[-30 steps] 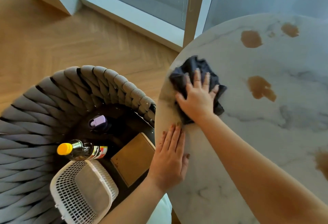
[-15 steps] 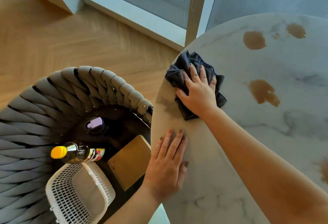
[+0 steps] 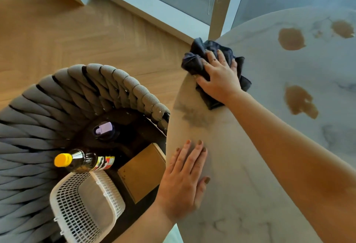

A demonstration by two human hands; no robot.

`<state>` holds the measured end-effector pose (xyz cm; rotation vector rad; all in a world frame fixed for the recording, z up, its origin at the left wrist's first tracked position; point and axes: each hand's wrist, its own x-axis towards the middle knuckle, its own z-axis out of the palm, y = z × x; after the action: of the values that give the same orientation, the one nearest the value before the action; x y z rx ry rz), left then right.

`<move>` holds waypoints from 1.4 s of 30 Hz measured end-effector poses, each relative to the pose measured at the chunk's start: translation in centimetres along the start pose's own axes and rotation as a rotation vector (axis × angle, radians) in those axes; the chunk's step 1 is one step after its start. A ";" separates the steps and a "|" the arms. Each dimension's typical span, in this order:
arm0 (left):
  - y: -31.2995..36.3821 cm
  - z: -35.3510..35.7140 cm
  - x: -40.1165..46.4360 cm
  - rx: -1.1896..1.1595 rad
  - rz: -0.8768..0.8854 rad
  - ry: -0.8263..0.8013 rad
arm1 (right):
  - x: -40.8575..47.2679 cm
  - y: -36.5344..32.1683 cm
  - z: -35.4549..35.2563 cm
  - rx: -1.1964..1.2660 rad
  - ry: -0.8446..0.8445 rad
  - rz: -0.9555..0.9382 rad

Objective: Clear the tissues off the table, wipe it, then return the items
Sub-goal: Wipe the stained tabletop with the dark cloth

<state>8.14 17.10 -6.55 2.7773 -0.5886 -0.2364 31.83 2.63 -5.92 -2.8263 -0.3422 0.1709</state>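
Her right hand (image 3: 219, 77) presses the cloth (image 3: 194, 59) at the surface's (image 3: 250, 185) far-left edge, left hand (image 3: 183, 181) spread flat nearby; the overhanging cloth might slip off, leaving the stains (image 3: 299, 101) unwiped.

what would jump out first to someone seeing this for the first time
First the right hand, which presses a crumpled dark cloth at the left edge of the round marble table, with the left hand flat on the top nearer the person. Next the brown stains spread over the table's right part. Then the grey woven chair to the left, which holds a yellow-capped bottle, a white basket and a brown box.
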 end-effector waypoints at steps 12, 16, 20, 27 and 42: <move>0.1 0.0 0.1 -0.028 -0.001 0.028 | 2.8 3.6 -1.2 0.038 0.071 0.126; 0.0 0.0 0.0 -0.012 -0.005 0.012 | -3.0 -1.6 0.6 0.069 -0.075 -0.284; -0.1 -0.1 0.0 -0.016 0.003 0.001 | -9.2 3.2 -0.5 0.144 -0.007 -0.232; 0.1 -0.2 0.1 -0.027 -0.004 0.017 | 1.1 0.6 -0.2 0.085 0.042 0.021; 0.0 0.2 0.0 -0.001 0.010 0.041 | 0.2 -1.0 0.4 0.075 0.027 0.013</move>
<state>8.08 17.08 -6.72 2.7706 -0.5916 -0.1775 31.75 3.74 -6.01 -2.7550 -0.3055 0.1454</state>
